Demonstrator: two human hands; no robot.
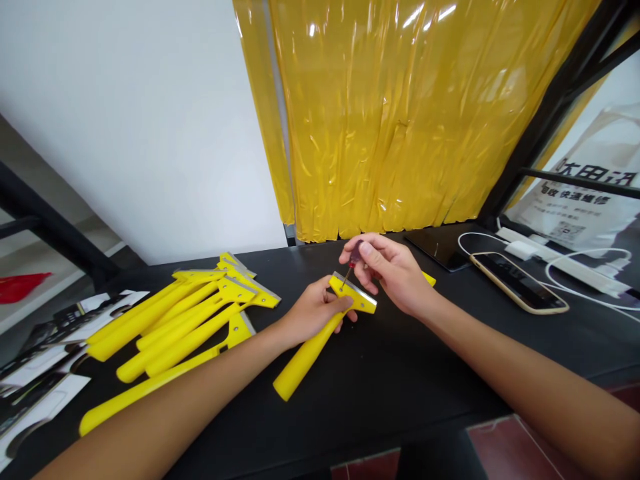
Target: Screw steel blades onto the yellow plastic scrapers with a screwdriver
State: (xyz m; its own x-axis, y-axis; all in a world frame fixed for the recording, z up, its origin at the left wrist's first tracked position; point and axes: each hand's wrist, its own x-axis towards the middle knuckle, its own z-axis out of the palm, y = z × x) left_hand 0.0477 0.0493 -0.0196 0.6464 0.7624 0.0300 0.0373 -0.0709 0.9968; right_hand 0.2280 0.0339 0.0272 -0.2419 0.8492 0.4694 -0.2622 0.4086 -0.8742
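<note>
My left hand is wrapped round the neck of a yellow scraper, just below its wide head with a metal blade edge. The scraper's handle slants down toward the table's front. In my right hand is a screwdriver with a dark red handle, pinched between thumb and fingers. Its thin shaft points down at a screw on the left side of the scraper head, and the tip seems to touch there. A bit of another yellow piece shows behind my right hand, mostly hidden.
Several yellow scrapers lie piled at the left, beside printed cards. At the right are a phone, a dark tablet, a power strip and white cables. A yellow plastic strip curtain hangs behind the black table.
</note>
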